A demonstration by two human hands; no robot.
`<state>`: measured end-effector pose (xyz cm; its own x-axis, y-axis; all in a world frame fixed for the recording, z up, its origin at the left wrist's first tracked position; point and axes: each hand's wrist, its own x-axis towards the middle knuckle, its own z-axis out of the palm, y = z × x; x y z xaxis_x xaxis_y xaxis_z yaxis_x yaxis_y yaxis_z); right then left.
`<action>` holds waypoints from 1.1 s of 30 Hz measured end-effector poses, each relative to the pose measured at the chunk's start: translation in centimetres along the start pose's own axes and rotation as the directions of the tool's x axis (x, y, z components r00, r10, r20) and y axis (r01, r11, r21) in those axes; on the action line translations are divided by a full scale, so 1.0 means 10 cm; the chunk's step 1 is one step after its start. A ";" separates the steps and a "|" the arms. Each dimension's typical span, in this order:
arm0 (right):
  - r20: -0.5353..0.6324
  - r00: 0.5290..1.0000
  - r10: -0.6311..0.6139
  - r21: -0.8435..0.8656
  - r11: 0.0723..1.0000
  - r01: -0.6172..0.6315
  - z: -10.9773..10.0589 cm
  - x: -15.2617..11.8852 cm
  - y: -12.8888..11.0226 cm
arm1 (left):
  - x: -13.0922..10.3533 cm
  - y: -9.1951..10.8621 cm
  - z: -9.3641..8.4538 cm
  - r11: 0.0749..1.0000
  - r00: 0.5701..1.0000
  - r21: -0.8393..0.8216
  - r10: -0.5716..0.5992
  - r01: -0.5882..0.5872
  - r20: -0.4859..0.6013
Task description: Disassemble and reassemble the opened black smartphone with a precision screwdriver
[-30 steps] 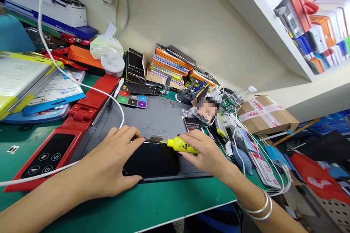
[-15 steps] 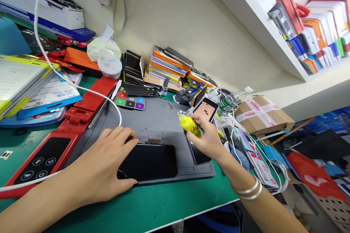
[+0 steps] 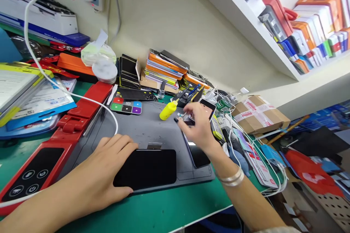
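A black-screened phone (image 3: 153,167) lies face up along the front of the grey work mat (image 3: 142,127). My left hand (image 3: 109,171) is closed around its left end, fingers on the far side and thumb on the near edge. A small yellow dropper bottle (image 3: 167,112) stands on the mat, slightly tilted, nozzle up, apart from my right hand (image 3: 201,127). That hand's fingers are curled, with a small dark thing at the thumb tip that I cannot make out. Beneath it lies a second phone (image 3: 199,154), partly covered by the hand.
A red clamp-like device (image 3: 49,156) with touch buttons flanks the mat on the left. A white cable (image 3: 90,99) crosses over it. A coloured tile palette (image 3: 127,108), stacked boxes (image 3: 164,69), tangled cables (image 3: 232,134) and a taped carton (image 3: 259,114) stand behind and right.
The yellow bottle has left my right hand and now stands on the mat to its left. My right hand has shifted slightly left in view. My left hand keeps hold of the phone.
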<state>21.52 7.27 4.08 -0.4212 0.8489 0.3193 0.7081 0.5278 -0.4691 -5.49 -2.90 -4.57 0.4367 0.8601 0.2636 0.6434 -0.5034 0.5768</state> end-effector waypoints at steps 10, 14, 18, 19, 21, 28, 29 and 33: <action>0.642 0.678 -0.358 -0.129 0.821 0.556 0.05 0.04 -0.50 | 0.05 0.10 -0.10 0.998 0.997 -0.002 0.069 -0.069 0.025; 0.715 0.586 -0.382 -0.100 0.774 0.625 0.07 0.10 -0.53 | 0.01 0.13 -0.04 0.998 0.998 0.021 0.058 -0.058 -0.001; 0.742 0.548 -0.385 -0.105 0.741 0.663 0.03 0.11 -0.59 | -0.03 0.18 0.04 0.989 0.988 0.122 0.100 -0.086 -0.114; 0.743 0.543 -0.391 -0.118 0.723 0.681 0.02 0.10 -0.60 | -0.03 0.19 0.04 0.984 0.983 0.148 0.119 -0.098 -0.138; 0.739 0.540 -0.403 -0.149 0.683 0.715 0.00 0.08 -0.62 | -0.04 0.19 0.03 0.973 0.974 0.191 0.161 -0.128 -0.162; 0.725 0.538 -0.429 -0.166 0.651 0.741 -0.05 -0.02 -0.68 | -0.06 0.14 -0.06 0.915 0.942 0.309 0.309 -0.258 -0.130; 0.726 0.542 -0.423 -0.166 0.657 0.735 -0.06 -0.02 -0.68 | -0.07 0.13 -0.06 0.913 0.940 0.320 0.312 -0.255 -0.140; 0.715 0.560 -0.419 -0.165 0.677 0.717 -0.14 -0.06 -0.62 | -0.10 0.11 -0.01 0.909 0.940 0.336 0.309 -0.246 -0.148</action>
<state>18.19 3.41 7.97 -0.9375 0.2747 -0.2136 0.2709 0.9614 0.0477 -5.24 -4.34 -4.13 0.5163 0.6647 0.5400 0.6885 -0.6971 0.1998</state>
